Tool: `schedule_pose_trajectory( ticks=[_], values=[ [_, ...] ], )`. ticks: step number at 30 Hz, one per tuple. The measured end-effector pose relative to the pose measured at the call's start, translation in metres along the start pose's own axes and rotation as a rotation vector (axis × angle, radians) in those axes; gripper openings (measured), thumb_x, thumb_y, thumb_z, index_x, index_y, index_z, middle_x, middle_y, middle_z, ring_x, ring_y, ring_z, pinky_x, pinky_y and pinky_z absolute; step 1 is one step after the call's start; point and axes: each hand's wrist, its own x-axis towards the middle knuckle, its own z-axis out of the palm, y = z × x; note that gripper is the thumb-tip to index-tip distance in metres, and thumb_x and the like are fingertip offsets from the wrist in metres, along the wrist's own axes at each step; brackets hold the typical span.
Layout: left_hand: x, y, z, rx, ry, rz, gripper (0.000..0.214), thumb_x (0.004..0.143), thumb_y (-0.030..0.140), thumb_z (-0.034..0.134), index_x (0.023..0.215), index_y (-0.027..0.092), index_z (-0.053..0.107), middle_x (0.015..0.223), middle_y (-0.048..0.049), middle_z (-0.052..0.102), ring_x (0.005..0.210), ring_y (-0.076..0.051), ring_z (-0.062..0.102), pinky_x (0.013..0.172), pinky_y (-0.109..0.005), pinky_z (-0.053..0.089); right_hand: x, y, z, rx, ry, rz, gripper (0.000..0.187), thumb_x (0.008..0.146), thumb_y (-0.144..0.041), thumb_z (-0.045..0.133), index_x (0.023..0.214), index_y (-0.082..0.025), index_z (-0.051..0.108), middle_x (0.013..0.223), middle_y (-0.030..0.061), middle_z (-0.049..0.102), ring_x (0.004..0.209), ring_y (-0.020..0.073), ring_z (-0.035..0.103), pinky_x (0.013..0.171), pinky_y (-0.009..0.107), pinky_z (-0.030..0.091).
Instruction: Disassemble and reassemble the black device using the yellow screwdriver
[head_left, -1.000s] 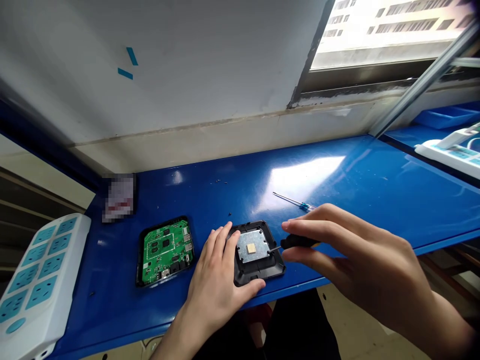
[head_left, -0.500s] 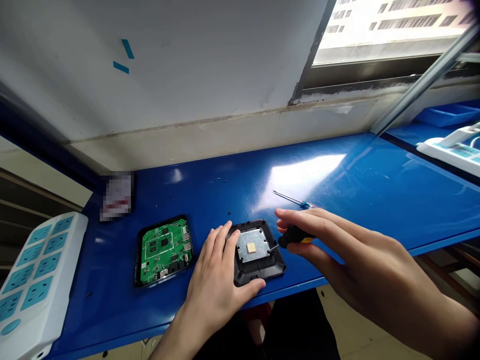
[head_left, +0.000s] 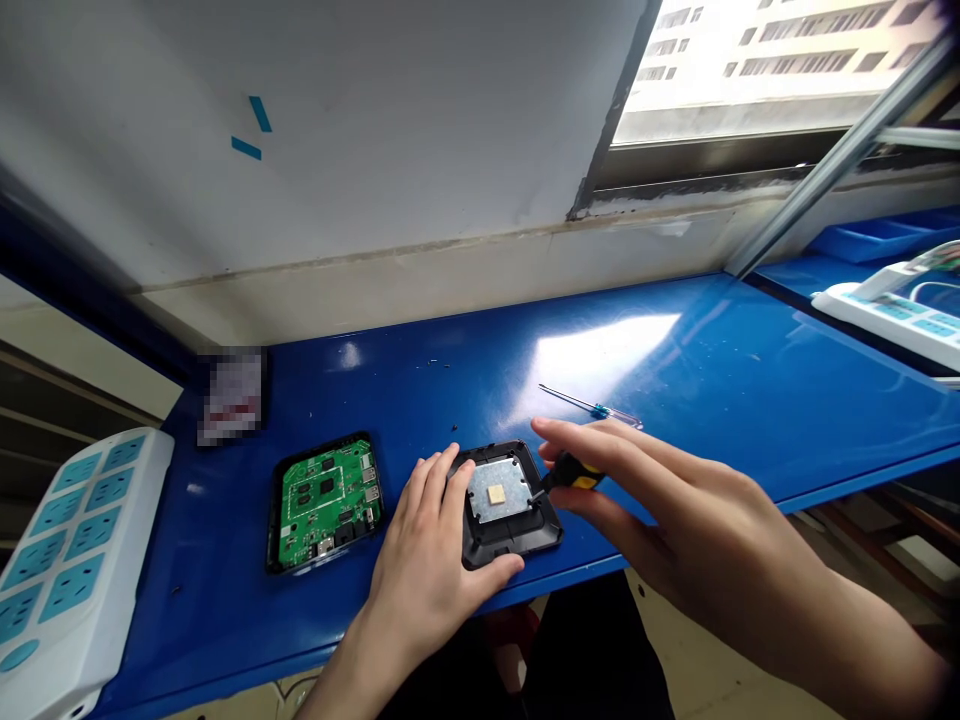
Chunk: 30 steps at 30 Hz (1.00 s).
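A black square housing [head_left: 510, 535] with a grey metal plate and a small tan pad inside lies near the front edge of the blue bench [head_left: 675, 370]. My left hand [head_left: 427, 570] lies flat on the housing's left side, thumb hooked on its front edge. My right hand [head_left: 660, 500] pinches a black-and-yellow screwdriver [head_left: 570, 472], its tip touching the right edge of the metal plate. To the left lies a second black shell holding a green circuit board [head_left: 325, 498].
A thin blue-handled screwdriver [head_left: 589, 405] lies behind my right hand. A white power strip [head_left: 67, 560] with teal sockets sits at the left end, another [head_left: 892, 310] at the far right. A blurred card [head_left: 229, 395] lies at the back left. Tiny screws [head_left: 442, 363] dot the bench.
My right hand has moved slightly left and closer to the housing, turning the screwdriver so its yellow band shows. The left hand stays on the housing.
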Motion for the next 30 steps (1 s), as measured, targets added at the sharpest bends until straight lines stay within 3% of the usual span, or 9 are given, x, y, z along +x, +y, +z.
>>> schedule_pose_trajectory(
  ticks=[7,13,19,25,30],
  values=[
    [0.000,0.000,0.001,0.011,-0.004,-0.002,0.085,0.081,0.058,0.074,0.151,0.022,0.039,0.165,-0.0113,0.034,0.151,-0.039,0.030,0.119,-0.060,0.035,0.002,0.003,0.006,-0.078,0.078,0.063,0.034,0.101,-0.023,0.057,0.135,-0.019,0.057,0.112,0.0054,0.074,0.089,0.0138,0.073,0.079,0.022,0.058],
    [0.001,-0.001,0.000,0.005,-0.019,-0.011,0.084,0.083,0.058,0.072,0.152,0.023,0.039,0.166,-0.0101,0.033,0.152,-0.040,0.028,0.119,-0.061,0.036,0.004,0.005,0.008,-0.159,0.132,0.093,0.027,0.100,-0.027,0.061,0.124,-0.014,0.062,0.098,0.0072,0.072,0.081,0.0157,0.071,0.071,0.025,0.059],
    [0.003,0.001,-0.001,0.006,-0.031,-0.021,0.086,0.081,0.060,0.073,0.151,0.022,0.040,0.166,-0.0106,0.033,0.151,-0.040,0.029,0.119,-0.060,0.036,-0.004,0.005,0.009,-0.044,0.066,0.100,0.043,0.104,-0.020,0.048,0.146,-0.012,0.044,0.113,0.0129,0.072,0.100,0.0187,0.073,0.081,0.027,0.060],
    [0.001,0.000,0.000,0.017,0.008,0.006,0.084,0.081,0.057,0.074,0.150,0.022,0.041,0.165,-0.0124,0.035,0.150,-0.040,0.030,0.118,-0.061,0.036,0.000,-0.001,0.011,-0.059,0.062,0.037,0.036,0.103,-0.019,0.051,0.139,-0.014,0.050,0.104,0.0106,0.075,0.091,0.0176,0.076,0.077,0.024,0.061],
    [0.002,0.000,0.001,0.005,0.021,0.021,0.082,0.081,0.056,0.074,0.149,0.023,0.041,0.164,-0.0123,0.036,0.150,-0.040,0.032,0.118,-0.061,0.036,0.003,-0.003,0.016,-0.064,0.090,0.075,0.034,0.103,-0.021,0.051,0.136,-0.014,0.052,0.102,0.0103,0.075,0.086,0.0179,0.076,0.075,0.026,0.062]
  ],
)
